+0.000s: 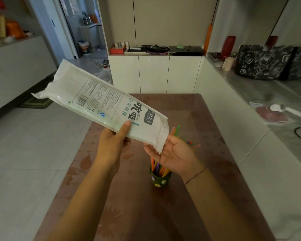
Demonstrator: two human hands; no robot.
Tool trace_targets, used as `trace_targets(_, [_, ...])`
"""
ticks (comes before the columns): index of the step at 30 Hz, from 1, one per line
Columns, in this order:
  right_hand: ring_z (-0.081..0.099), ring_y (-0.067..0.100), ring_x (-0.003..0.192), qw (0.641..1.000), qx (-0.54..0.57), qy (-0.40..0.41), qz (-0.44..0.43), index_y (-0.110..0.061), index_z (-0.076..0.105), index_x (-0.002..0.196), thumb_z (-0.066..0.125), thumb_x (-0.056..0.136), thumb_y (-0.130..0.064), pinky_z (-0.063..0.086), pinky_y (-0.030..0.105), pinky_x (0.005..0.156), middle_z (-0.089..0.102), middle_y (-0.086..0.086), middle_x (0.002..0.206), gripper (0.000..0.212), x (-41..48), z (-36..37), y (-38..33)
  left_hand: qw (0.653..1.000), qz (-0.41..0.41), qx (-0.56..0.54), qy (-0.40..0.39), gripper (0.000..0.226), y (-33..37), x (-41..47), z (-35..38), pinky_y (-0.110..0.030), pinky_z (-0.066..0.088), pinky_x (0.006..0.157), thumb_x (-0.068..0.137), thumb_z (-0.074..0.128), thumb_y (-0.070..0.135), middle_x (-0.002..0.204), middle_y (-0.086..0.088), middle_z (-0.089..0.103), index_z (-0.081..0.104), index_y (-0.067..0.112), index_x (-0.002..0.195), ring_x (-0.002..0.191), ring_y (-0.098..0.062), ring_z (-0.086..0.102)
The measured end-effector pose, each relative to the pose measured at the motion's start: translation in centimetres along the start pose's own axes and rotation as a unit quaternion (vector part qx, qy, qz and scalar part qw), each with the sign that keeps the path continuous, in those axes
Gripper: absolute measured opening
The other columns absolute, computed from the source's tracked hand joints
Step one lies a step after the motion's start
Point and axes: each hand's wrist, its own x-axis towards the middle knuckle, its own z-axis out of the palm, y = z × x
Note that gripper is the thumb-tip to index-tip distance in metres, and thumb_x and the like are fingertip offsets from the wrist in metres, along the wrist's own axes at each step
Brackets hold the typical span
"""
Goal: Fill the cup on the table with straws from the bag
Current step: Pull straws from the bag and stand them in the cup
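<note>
My left hand (114, 140) grips a long white straw bag (101, 103) with printed text, held tilted above the brown table (132, 206); its open end points down to the right. Just under that open end is my right hand (175, 156), palm up with fingers spread, touching the bag's corner and holding nothing. Below my right hand a small dark green cup (159, 180) stands on the table, holding several coloured straws (159, 168). More straw tips (176, 130) show beyond my fingers. The bag looks flat; its inside is hidden.
White cabinets run along the table's right side, with a grey counter (268, 94) carrying a dark patterned bag (271, 62), a red vase and a cable. A low white cabinet stands behind the table. Tiled floor lies to the left.
</note>
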Motion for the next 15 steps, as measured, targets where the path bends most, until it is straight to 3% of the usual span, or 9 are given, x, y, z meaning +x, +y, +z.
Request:
trace_targets(7, [0.059, 0.031, 0.115, 1.000, 0.001, -0.013, -0.008, 0.000, 0.057, 0.122, 0.044, 0.093, -0.016, 0.055, 0.046, 0.085, 0.063, 0.018, 0.123, 0.035, 0.32, 0.07, -0.45, 0.998, -0.018, -0.062, 0.001, 0.043, -0.92, 0.23, -0.47, -0.017, 0.053, 0.065, 0.080, 0.069, 0.005, 0.113, -0.005, 0.071, 0.060, 0.009, 0.122, 0.092, -0.013, 0.066])
trace_targets(15, [0.060, 0.032, 0.109, 1.000, 0.001, -0.022, 0.008, 0.004, 0.056, 0.121, 0.046, 0.090, -0.006, 0.055, 0.045, 0.084, 0.063, 0.021, 0.117, 0.034, 0.10, 0.31, -0.05, 0.993, -0.027, -0.107, 0.032, 0.017, -1.05, 0.25, -0.64, -0.020, 0.056, 0.073, 0.093, 0.057, 0.015, 0.107, -0.005, 0.070, 0.063, 0.014, 0.109, 0.089, -0.015, 0.062])
